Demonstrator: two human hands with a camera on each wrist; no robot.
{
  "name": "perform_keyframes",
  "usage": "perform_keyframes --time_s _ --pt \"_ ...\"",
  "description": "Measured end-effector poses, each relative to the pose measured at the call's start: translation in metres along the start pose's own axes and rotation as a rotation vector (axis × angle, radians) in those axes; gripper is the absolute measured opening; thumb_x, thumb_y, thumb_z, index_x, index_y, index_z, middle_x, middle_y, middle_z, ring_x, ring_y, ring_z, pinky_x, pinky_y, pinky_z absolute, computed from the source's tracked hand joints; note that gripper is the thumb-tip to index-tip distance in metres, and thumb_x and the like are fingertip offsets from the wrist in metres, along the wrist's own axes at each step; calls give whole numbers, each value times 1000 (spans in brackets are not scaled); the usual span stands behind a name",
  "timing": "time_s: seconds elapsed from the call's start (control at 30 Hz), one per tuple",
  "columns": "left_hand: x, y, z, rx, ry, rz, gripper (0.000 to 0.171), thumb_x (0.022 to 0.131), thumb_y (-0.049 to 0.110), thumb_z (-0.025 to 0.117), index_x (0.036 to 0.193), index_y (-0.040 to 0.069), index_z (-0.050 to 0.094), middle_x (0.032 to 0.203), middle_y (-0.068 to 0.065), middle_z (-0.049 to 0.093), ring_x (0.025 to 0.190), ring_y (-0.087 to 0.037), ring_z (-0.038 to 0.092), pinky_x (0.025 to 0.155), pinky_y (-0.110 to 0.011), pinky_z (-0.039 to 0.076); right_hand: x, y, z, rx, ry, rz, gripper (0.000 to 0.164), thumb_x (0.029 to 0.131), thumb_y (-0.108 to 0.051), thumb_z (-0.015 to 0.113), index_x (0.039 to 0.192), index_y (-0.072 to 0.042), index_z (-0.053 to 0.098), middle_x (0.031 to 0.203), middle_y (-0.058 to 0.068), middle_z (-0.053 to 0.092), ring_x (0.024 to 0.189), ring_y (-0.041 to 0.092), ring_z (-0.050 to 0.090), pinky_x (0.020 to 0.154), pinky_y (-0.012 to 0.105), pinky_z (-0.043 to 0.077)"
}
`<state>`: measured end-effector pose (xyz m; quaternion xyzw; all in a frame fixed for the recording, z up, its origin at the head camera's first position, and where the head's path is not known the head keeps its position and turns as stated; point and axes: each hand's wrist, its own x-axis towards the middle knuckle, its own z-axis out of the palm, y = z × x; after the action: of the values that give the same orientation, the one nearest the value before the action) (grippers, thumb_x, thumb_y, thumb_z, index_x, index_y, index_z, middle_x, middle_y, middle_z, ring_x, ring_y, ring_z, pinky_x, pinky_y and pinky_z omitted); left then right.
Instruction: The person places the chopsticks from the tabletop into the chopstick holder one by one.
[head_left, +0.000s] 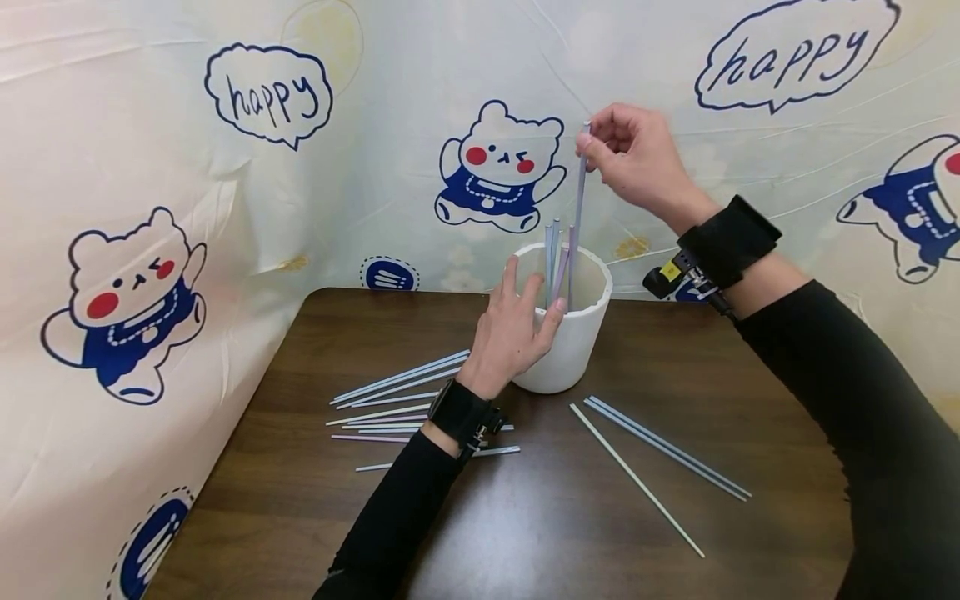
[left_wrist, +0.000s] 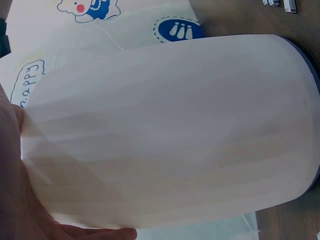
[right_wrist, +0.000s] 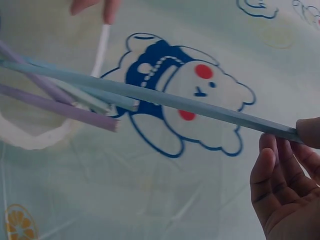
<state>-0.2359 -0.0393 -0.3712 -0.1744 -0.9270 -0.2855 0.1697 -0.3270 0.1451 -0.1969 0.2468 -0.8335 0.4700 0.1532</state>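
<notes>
My right hand (head_left: pixel 633 158) pinches the top end of a thin blue stick (right_wrist: pixel 200 107) between thumb and fingertips. The stick stands nearly upright, its lower part inside a white cup (head_left: pixel 558 358). Several other sticks, blue, purple (right_wrist: pixel 60 107) and pale green, lean together in the cup, their tops above the rim. My left hand (head_left: pixel 510 329) holds the cup near its rim, with fingers and thumb spread around the side. In the left wrist view the cup's plain wall (left_wrist: pixel 170 130) fills most of the picture.
On the brown table (head_left: pixel 525 517), several blue, purple and pale green sticks (head_left: pixel 405 379) lie to the left, partly under my left forearm. A pale green stick (head_left: pixel 637 481) and two blue sticks (head_left: pixel 667 448) lie to the right. A printed cloth (head_left: pixel 390 150) hangs behind the table.
</notes>
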Motion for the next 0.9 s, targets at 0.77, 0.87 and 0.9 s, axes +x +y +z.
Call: perform_keyframes --time_s 0.77,0.87,0.9 --pt "-1 0 -1 28 -16 -4 59 104 57 35 145 15 47 167 -21 20 132 -43 53 83 -52 61 -27 69 33 -177 -96 53 21 100 -18 63 105 1 69 95 18 68 79 18 55 70 15 46" --pt "-1 0 -1 29 -20 -2 59 105 57 35 145 15 47 166 -21 20 130 -43 54 82 -51 61 -30 73 35 -183 -98 64 21 100 -18 63 105 1 69 95 18 68 80 20 56 69 15 45" --pt "0 0 -2 30 -20 0 59 105 57 35 145 15 47 166 -21 21 129 -43 54 82 -51 61 -31 74 36 -185 -97 69 21 99 -18 63 105 1 69 96 18 68 81 20 56 68 15 46"
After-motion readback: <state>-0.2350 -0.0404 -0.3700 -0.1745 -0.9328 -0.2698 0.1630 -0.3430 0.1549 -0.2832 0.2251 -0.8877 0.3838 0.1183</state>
